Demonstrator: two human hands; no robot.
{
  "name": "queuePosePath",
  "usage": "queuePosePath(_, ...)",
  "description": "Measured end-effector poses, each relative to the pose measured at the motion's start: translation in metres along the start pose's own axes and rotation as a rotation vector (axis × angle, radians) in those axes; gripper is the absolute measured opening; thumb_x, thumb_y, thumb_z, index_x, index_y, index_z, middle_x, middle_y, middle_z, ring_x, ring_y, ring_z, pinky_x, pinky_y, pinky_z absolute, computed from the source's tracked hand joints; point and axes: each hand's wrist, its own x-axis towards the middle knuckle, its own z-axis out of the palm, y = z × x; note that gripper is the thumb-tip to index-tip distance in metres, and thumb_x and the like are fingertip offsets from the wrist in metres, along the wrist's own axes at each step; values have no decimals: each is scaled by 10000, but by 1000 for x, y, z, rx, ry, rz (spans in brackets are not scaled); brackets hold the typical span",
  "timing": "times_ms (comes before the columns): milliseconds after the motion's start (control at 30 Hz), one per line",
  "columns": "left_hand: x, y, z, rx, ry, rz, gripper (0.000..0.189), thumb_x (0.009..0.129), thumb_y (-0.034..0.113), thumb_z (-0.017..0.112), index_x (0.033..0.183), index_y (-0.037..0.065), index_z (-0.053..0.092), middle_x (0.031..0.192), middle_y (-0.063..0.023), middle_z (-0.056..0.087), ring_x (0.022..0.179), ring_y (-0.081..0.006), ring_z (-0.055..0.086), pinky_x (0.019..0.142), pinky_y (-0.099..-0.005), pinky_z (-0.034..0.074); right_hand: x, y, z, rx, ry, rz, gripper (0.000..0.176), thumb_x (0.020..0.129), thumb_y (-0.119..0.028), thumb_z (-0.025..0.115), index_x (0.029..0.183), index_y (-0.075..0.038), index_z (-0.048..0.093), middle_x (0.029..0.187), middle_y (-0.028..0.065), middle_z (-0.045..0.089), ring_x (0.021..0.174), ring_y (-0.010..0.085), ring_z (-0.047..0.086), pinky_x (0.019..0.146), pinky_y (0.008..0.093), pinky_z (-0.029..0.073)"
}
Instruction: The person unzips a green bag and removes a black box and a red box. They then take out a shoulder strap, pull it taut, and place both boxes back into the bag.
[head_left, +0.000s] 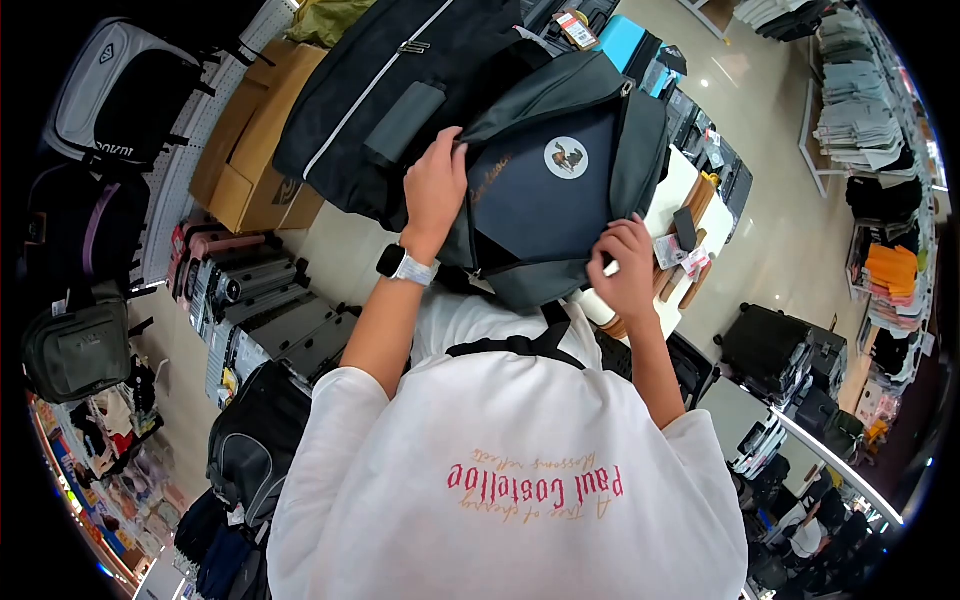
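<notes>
Dark backpack [640, 140] is held open beyond the white shirt [540, 420]. Its left edge is pinched by the left fingers [453, 150], its near right edge by the right fingers [620, 240].

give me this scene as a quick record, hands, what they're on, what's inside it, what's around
main item: dark grey bag, its opening spread wide
left hand: holding the bag's left edge, smartwatch on the wrist
right hand: fingers curled at the bag's lower right edge
inside: dark blue panel with a round white emblem
beside the left hand: larger black bag with a pale zip line
farther left: cardboard box, row of suitcases
</notes>
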Motion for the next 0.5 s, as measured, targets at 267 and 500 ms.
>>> queuePosePath(267,-56,16,-44,-30,74,43,446,762,214,752,1114,14,565,1033,-176,621,953,-341,599,797,-395,483,20,-68,46,18,-481,-169,231,758,-256,692,805,-46,610,805,98,600,807,265,590,772,363,449)
queuePosePath(500,-95,-5,-31,5,30,-134,355,800,270,723,976,14,553,821,-182,595,774,-385,596,671,-442,474,14,-85,84,-61,-808,-191,189,795,-219,673,779,-35,638,699,151,650,674,349,645,631,443,513)
